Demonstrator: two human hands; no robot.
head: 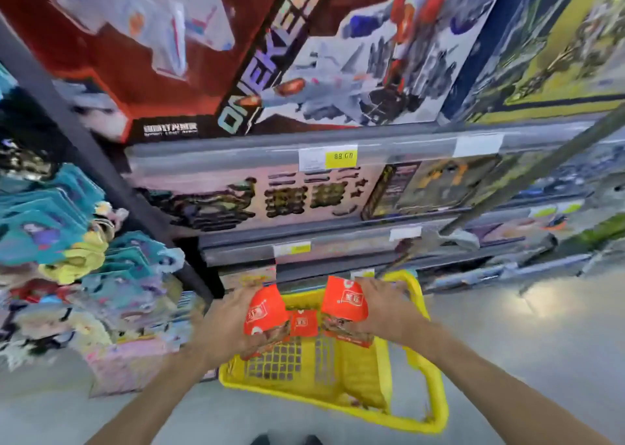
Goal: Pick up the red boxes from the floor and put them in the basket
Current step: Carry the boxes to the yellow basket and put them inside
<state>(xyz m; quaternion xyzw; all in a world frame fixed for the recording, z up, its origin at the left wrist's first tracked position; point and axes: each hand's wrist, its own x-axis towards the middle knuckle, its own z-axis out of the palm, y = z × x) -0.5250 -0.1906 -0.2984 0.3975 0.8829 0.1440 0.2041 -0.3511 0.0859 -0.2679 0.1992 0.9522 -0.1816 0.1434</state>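
Red boxes are over the yellow basket (436, 407), which stands on the floor (527, 350) by the shelves (338, 241). The left hand (226, 326) grips one red box (267, 312); the right hand (382, 306) grips another (345, 304). A third box (303, 323) shows between them. This looks like the placing step; next, lower both and let go.

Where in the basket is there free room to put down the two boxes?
The basket has bare mesh floor near its front rim. The far end is crowded: a small red box lies there, between the left-hand box and right-hand box.
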